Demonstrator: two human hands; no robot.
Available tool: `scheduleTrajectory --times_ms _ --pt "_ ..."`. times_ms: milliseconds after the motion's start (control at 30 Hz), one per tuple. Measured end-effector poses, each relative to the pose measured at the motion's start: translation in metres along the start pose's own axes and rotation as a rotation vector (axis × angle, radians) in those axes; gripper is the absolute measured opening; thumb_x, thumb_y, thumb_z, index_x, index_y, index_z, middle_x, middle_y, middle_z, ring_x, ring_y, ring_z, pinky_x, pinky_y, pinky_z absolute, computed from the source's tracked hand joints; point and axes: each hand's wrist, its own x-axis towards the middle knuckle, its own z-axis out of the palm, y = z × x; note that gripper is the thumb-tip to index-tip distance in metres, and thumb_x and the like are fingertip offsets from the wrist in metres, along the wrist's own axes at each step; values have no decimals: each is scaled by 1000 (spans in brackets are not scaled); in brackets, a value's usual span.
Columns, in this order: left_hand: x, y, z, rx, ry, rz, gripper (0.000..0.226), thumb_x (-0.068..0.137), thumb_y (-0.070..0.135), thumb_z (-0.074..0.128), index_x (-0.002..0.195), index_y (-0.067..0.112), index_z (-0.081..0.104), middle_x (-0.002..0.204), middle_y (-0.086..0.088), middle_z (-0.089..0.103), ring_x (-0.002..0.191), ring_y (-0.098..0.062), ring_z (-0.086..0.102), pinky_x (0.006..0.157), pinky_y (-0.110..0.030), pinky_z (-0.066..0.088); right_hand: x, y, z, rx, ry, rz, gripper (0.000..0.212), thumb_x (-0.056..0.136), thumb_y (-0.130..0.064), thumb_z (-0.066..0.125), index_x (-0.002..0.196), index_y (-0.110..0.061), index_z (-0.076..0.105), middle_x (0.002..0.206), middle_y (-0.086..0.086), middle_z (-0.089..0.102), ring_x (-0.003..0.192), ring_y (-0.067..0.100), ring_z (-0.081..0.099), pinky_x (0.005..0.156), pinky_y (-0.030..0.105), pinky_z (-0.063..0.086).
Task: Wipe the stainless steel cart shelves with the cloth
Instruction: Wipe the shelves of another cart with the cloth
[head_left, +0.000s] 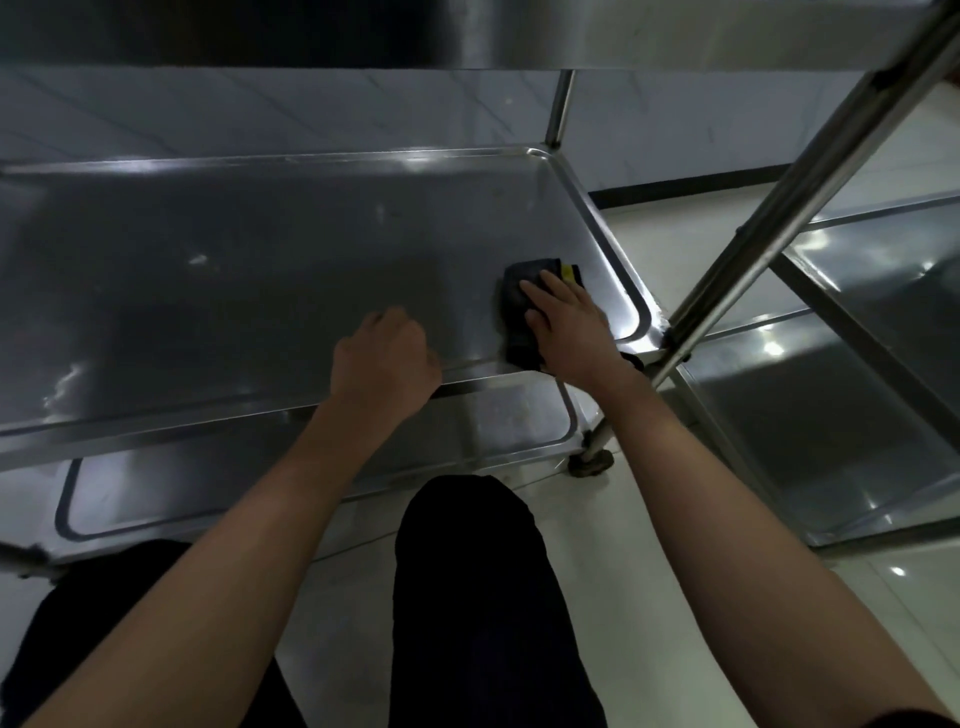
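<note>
The middle shelf (249, 270) of the stainless steel cart fills the upper left of the head view. A dark cloth (517, 291) with a yellow patch lies near the shelf's front right corner. My right hand (563, 325) presses flat on the cloth with straight fingers. My left hand (384, 356) rests on the shelf's front rim, its fingers curled loosely and holding nothing. The lower shelf (493, 421) shows beneath, and the top shelf's underside (311, 31) runs across the frame's top.
A cart post (779, 208) slants up at the right, with a caster (589, 462) on the pale tiled floor. A second steel cart (841, 415) stands close at the right. My dark-trousered knees (467, 597) are in front of the cart. A grey wall lies behind.
</note>
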Motion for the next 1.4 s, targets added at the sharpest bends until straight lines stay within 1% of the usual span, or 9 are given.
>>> scheduleTrajectory --times_ms 167,300,467,567,700,867,1133,1300,1400 --pt "5 8 0 40 38 -6 31 94 26 46 102 2 64 115 -12 53 110 -31 53 84 -44 47 -3 61 -22 -61 -6 122 53 99 -35 29 141 -14 53 153 9 43 148 28 27 121 43 21" --pt "5 1 8 18 60 20 30 92 26 47 93 5 68 111 -7 57 111 -29 50 91 -49 47 -2 67 -20 -48 36 177 52 99 -38 30 143 -20 50 154 11 41 144 33 31 117 51 28" --pt "0 -12 12 3 51 43 34 98 35 46 112 16 71 131 -2 53 123 -28 44 98 -49 42 3 56 -11 -84 -14 146 68 92 -48 13 146 -22 45 155 7 40 147 31 29 116 53 28" --pt "-2 -20 11 -32 31 89 39 100 38 44 125 17 66 139 -1 49 129 -27 43 100 -47 43 3 28 -7 -60 -33 109 58 97 -41 21 148 -22 42 159 6 33 149 32 22 118 54 25" --pt "-5 -46 5 -164 107 94 39 99 34 49 132 18 63 140 -2 52 128 -25 49 101 -45 46 11 -10 7 -68 -88 54 74 87 -46 8 151 -21 36 162 5 26 151 30 16 118 54 23" --pt "-17 -101 -2 -51 191 -72 29 94 31 53 115 19 69 125 -2 60 116 -29 54 92 -44 45 21 -82 29 -34 -141 -49 54 102 -33 31 155 -25 28 164 4 17 152 29 12 122 50 15" --pt "-19 -137 -4 -84 125 -103 25 85 13 51 103 10 68 110 -9 67 98 -34 62 72 -35 43 21 -197 69 -27 -216 -244 54 106 -33 30 158 -28 15 167 1 2 152 30 -3 121 49 7" --pt "-26 -134 -10 -83 105 -128 21 90 12 49 102 10 65 109 -10 64 98 -34 62 69 -35 41 24 -201 76 23 -173 -292 52 106 -31 31 157 -25 22 166 1 9 152 29 1 122 47 12" --pt "-24 -121 -16 -38 129 -148 25 93 17 47 105 8 67 112 -13 62 104 -36 59 79 -39 46 28 -181 76 36 -123 -293 51 106 -30 31 156 -22 27 165 3 15 153 30 1 122 48 15"
